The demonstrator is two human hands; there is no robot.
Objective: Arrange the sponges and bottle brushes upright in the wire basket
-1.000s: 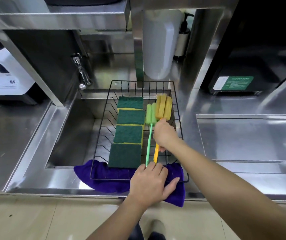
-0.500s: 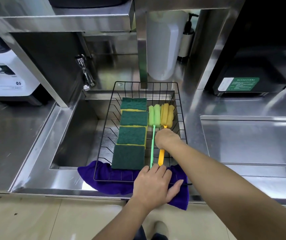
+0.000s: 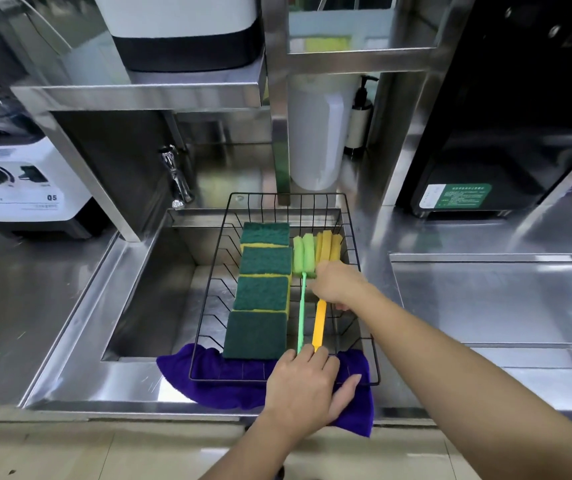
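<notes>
Four green-topped sponges [image 3: 260, 292] stood in a row down the left half of the black wire basket [image 3: 353, 237], each leaning on the one behind, their yellow undersides showing at the edges. Just to their right lay two bottle brushes side by side, foam heads toward the back: the green brush [image 3: 303, 258] next to the sponges and the yellow brush [image 3: 327, 245] nearer the basket's right wall, their handles running toward the front rim. The right hand [image 3: 338, 284] was curled over the yellow brush where the foam meets the handle, fingers closed around it, though the exact grip was hidden under the knuckles. The left hand [image 3: 307, 386] rested at the basket's front rim, fingertips touching the near ends of both handles and thumb spread out to the right; whether it gripped anything could not be told. The basket sat across a stainless steel sink [image 3: 146, 306], its front edge on a purple cloth [image 3: 215, 386] draped over the counter's lip. A faucet [image 3: 177, 178] stood behind the sink to the left, a white appliance [image 3: 18, 188] further left, and a white jug [image 3: 315, 133] and pump bottle [image 3: 359, 123] behind the basket.
</notes>
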